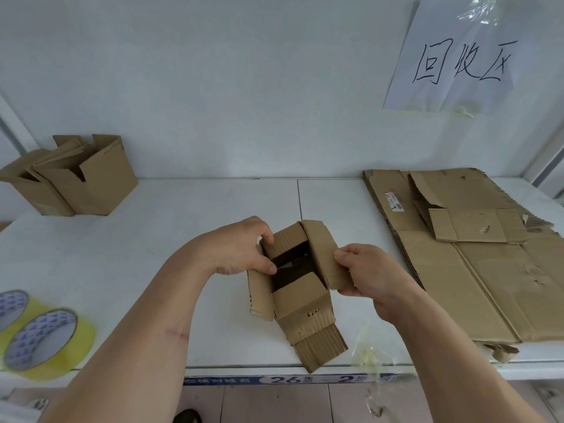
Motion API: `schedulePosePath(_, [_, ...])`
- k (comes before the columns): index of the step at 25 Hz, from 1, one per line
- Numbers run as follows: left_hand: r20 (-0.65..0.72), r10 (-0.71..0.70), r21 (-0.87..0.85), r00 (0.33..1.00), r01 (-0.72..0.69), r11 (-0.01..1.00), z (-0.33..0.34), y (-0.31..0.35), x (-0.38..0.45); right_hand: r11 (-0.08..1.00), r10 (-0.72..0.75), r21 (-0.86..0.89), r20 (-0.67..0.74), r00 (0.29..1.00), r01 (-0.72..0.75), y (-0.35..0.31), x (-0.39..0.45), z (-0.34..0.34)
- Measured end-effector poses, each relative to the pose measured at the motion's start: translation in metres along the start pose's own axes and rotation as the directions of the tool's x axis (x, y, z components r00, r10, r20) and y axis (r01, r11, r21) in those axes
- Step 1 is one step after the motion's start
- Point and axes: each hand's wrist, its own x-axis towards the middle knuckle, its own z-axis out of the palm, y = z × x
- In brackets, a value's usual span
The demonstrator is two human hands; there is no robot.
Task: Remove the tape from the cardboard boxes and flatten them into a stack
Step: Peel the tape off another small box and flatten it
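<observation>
A small brown cardboard box point(300, 296) sits near the front edge of the white shelf point(146, 257), its top flaps spread and its dark inside showing. My left hand point(241, 248) grips the box's left flap and far wall. My right hand point(369, 274) pinches the curled right flap. A stack of flattened cardboard point(476, 270) lies on the right side of the shelf. Crumpled clear tape point(370, 358) hangs at the shelf's front edge, just right of the box.
Two upright open boxes point(73, 178) stand at the back left against the wall. Two rolls of yellowish tape point(42, 340) lie at the front left. A paper sign point(460, 56) with handwriting is taped to the wall at the upper right.
</observation>
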Motion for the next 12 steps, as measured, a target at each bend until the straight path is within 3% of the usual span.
schedulePosePath(3, [-0.021, 0.011, 0.12, 1.0, -0.008, 0.993, -0.002, -0.003, -0.003, 1.0, 0.017, 0.006, 0.001, 1.0, -0.017, 0.002, -0.002, 0.011])
schedulePosePath(7, [-0.283, 0.039, 0.245, 0.958, 0.033, 0.969, 0.02, -0.003, 0.005, 0.997, -0.076, -0.021, -0.009, 0.997, 0.076, 0.002, -0.006, 0.026])
schedulePosePath(10, [-0.51, -0.017, 0.044, 0.86, 0.045, 0.998, 0.029, -0.007, 0.008, 0.993, -0.117, -0.006, -0.036, 0.993, 0.116, 0.002, -0.006, 0.029])
schedulePosePath(12, [-0.659, -0.033, 0.052, 0.752, 0.089, 0.995, 0.03, -0.011, 0.008, 0.992, -0.128, -0.016, -0.036, 0.991, 0.127, 0.002, -0.006, 0.033])
